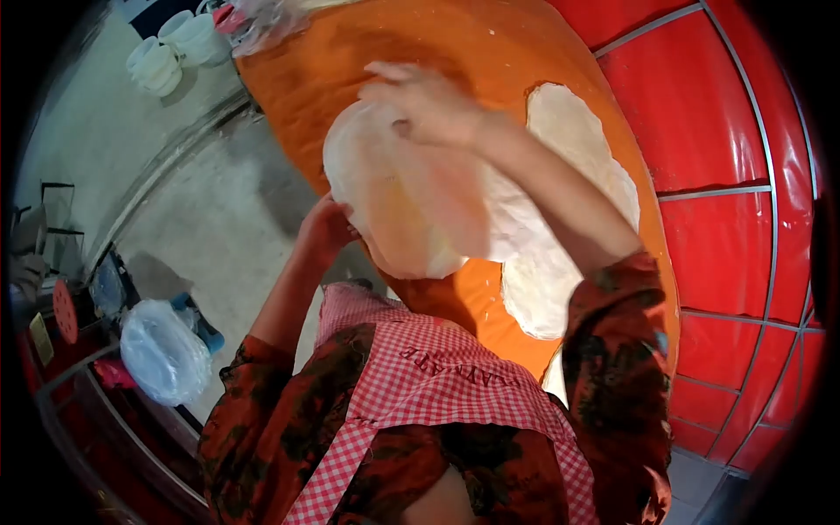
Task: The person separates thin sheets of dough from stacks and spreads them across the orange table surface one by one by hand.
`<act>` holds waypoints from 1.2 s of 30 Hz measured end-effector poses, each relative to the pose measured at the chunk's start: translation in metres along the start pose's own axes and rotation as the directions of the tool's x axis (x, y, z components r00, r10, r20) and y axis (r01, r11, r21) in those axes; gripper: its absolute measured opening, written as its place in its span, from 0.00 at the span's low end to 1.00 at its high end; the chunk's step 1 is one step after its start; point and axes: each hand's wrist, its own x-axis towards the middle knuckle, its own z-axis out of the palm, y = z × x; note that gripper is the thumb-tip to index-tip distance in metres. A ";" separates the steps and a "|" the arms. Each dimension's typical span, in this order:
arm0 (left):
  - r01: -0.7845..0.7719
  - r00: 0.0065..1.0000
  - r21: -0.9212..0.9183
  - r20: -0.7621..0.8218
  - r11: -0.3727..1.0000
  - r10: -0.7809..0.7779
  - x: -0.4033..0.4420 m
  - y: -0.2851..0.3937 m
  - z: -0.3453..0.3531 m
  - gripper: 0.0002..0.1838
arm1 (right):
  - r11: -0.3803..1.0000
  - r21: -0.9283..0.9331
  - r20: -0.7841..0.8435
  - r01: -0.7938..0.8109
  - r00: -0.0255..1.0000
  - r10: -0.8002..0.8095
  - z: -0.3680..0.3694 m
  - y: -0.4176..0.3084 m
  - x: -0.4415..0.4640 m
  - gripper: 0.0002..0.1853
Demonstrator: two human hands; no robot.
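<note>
A thin, pale, see-through sheet [381,210], looking like rolled dough, is over the left edge of the orange cloth. My left hand [328,223] has its fingers closed on the sheet's left edge, the fingertips partly hidden. My right hand [429,105] is at the sheet's upper end, smeared by motion. Its fingers point left, and whether they grip the sheet cannot be made out. Just right of it, partly behind my right forearm, two more pale flat sheets lie on the cloth, an upper one [569,118] and a lower one [538,302].
The orange cloth [302,114] covers a long surface beside a red tiled wall [709,114]. White tubs [192,39] and a clear plastic bag [267,26] are at the upper left. A plastic-wrapped bundle [166,350] sits at lower left.
</note>
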 end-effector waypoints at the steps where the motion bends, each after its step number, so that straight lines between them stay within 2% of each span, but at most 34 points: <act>1: 0.000 0.999 0.001 -0.041 1.000 0.001 -0.008 0.006 0.016 0.23 | 0.990 0.123 -0.014 -0.071 0.997 0.073 0.013 -0.017 0.004 0.28; 2: 0.000 0.996 -0.002 -0.085 1.000 0.000 -0.014 0.008 0.023 0.23 | 0.960 0.245 -0.013 -0.139 0.989 0.146 0.024 -0.029 0.003 0.30; 5: -0.009 0.999 0.012 -0.041 1.000 0.009 -0.003 0.002 0.008 0.20 | 0.891 0.390 -0.078 -0.232 0.956 0.283 0.049 -0.048 -0.024 0.30; 6: -0.008 1.000 0.029 -0.030 1.000 0.009 0.001 0.000 0.009 0.19 | 0.765 0.559 -0.017 -0.320 0.918 0.397 0.067 -0.051 -0.044 0.31; 8: -0.031 0.999 0.075 -0.027 0.997 0.033 0.003 -0.001 0.012 0.21 | 0.414 0.798 0.153 -0.438 0.811 0.564 0.091 -0.060 -0.080 0.32; 11: -0.066 0.997 0.126 -0.021 0.990 0.069 0.000 -0.001 0.034 0.27 | 0.464 0.473 0.478 -0.749 0.661 0.579 0.075 -0.069 -0.104 0.37; 14: -0.098 0.995 0.118 0.024 0.988 0.096 0.007 -0.007 0.042 0.30 | 0.621 0.398 0.383 -0.676 0.737 0.556 0.093 -0.084 -0.129 0.42; 17: -0.129 0.988 0.113 0.098 0.985 0.118 0.008 -0.008 0.049 0.31 | 0.770 0.212 0.149 -0.602 0.798 0.584 0.113 -0.103 -0.142 0.41; 20: -0.109 0.986 0.109 0.141 0.988 0.093 0.006 -0.006 0.054 0.32 | 0.744 0.118 0.111 -0.657 0.754 0.648 0.112 -0.114 -0.141 0.43; 23: -0.116 0.987 0.042 0.117 0.992 0.110 0.000 -0.004 0.067 0.31 | 0.521 0.413 0.196 -0.747 0.632 0.750 0.066 -0.121 -0.115 0.34; 26: -0.154 0.986 0.004 0.066 0.988 0.153 -0.004 -0.002 0.073 0.28 | 0.312 0.673 0.238 -0.671 0.595 0.768 0.104 -0.082 -0.136 0.36; 28: -0.149 0.988 -0.004 0.050 0.989 0.149 -0.002 -0.008 0.067 0.30 | 0.161 0.773 0.361 -0.614 0.633 0.685 0.081 -0.084 -0.125 0.34; 29: -0.078 0.995 -0.036 0.053 0.996 0.080 0.001 -0.013 0.057 0.27 | 0.077 0.809 0.411 -0.583 0.654 0.635 0.069 -0.086 -0.119 0.33; 31: 0.070 0.995 -0.089 0.077 0.994 -0.063 0.016 -0.025 0.031 0.21 | 0.337 0.717 0.286 -0.611 0.698 0.656 0.059 -0.110 -0.106 0.35; 32: 0.052 0.994 -0.101 0.102 0.994 -0.042 0.021 -0.032 0.022 0.18 | 0.457 0.642 0.223 -0.616 0.720 0.657 0.058 -0.122 -0.100 0.36; 34: 0.019 0.988 -0.127 0.153 0.992 0.000 0.021 -0.035 0.023 0.12 | 0.470 0.556 0.238 -0.685 0.673 0.700 0.062 -0.132 -0.095 0.38; 35: 0.055 0.987 -0.169 0.159 0.984 -0.027 0.022 -0.035 0.025 0.10 | 0.473 0.512 0.244 -0.717 0.649 0.721 0.062 -0.134 -0.093 0.40; 36: 0.039 0.985 -0.173 0.170 0.984 -0.010 0.023 -0.036 0.024 0.11 | 0.442 0.532 0.268 -0.722 0.638 0.722 0.057 -0.134 -0.091 0.42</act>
